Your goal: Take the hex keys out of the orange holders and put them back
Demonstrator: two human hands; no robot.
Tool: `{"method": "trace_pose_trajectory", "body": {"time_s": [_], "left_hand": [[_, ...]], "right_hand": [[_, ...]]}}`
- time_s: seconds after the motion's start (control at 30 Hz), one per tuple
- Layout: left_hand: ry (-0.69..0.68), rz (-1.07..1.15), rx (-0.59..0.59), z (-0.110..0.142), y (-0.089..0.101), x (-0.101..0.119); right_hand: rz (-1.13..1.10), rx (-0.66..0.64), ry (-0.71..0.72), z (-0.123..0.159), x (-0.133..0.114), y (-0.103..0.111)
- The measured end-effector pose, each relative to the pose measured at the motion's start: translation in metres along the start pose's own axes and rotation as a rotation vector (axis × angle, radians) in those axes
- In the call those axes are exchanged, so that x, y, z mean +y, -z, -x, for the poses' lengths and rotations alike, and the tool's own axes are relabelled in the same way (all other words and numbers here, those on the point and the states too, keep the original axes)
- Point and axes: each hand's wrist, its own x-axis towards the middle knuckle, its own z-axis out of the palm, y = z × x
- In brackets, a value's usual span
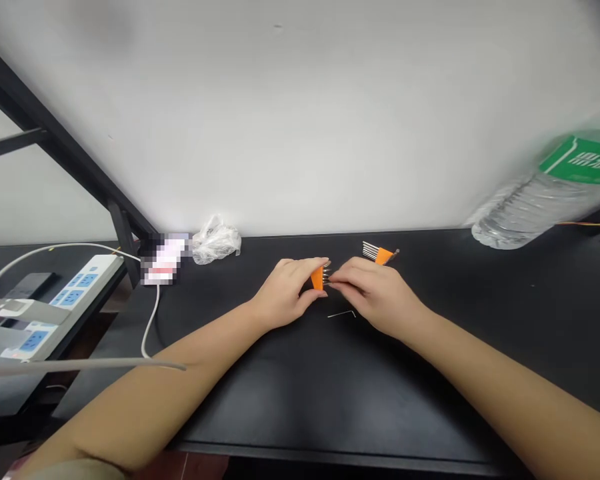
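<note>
My left hand (293,290) pinches an orange hex key holder (317,279) between thumb and fingers, just above the black table. Short metal key ends (327,275) stick out of its right side. Closed at those ends, my right hand (375,290) has its thumb and fingertips on a hex key, most of which the fingers hide. A loose thin L-shaped hex key (341,314) lies on the table below the hands. Behind my right hand is a second orange holder (384,255), with several silver keys fanned out to its left.
A crumpled clear plastic bag (217,240) and a blurred-out phone-like object (166,260) with a white cable lie at the back left. On the left is a power strip (75,293). A large water bottle (540,193) lies at the right by the wall (330,120).
</note>
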Motion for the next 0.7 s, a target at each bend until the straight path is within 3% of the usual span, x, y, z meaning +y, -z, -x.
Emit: {"method": "trace_pose_trajectory", "body": {"time_s": [0.23,0.53,0.7], "left_hand": [[0.015,0.006,0.01,0.002,0.001,0.0],[0.032,0.002,0.033,0.002,0.002,-0.001],[0.058,0.043,0.048,0.003,0.004,0.001]], "right_hand": [[-0.127,0.046,-0.102,-0.001,0.001,-0.011],[-0.092,0.057,0.033,0.004,0.009,-0.017],[0.063,0.053,0.097,0.009,0.013,-0.022]]}}
